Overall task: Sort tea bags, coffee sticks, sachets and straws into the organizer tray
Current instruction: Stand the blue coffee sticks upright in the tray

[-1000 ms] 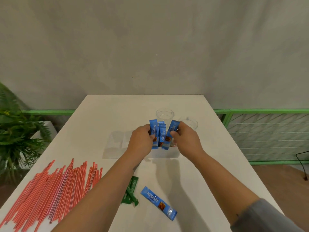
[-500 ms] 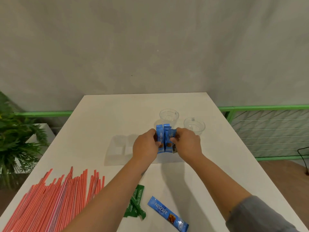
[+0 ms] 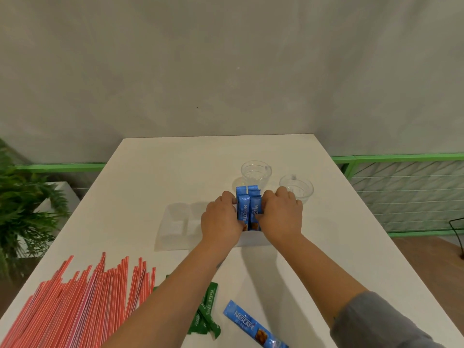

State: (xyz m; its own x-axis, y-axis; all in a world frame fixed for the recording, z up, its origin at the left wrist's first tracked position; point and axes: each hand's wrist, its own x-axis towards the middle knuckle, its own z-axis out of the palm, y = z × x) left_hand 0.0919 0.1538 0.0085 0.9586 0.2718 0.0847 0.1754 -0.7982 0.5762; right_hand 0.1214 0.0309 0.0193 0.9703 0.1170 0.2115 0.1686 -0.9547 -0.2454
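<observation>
Several blue coffee sticks [image 3: 248, 209] stand upright in the right end of a clear organizer tray [image 3: 175, 229] at the table's middle. My left hand [image 3: 222, 219] presses them from the left and my right hand [image 3: 281, 217] from the right, both closed on the bundle. One more blue coffee stick [image 3: 253, 325] lies flat near the front edge. Green sachets [image 3: 208, 312] lie beside it, partly under my left forearm. A wide heap of red striped straws [image 3: 75, 302] covers the front left of the table.
Two clear plastic cups [image 3: 256, 172] [image 3: 297, 187] stand just behind the tray. The white table [image 3: 150, 177] ends at a grey wall. A potted plant [image 3: 22, 212] is off the left side, a green railing [image 3: 401, 159] off the right.
The fanned-out sticks have been squeezed together and lowered into the tray. Both hands moved closer to each other and down.
</observation>
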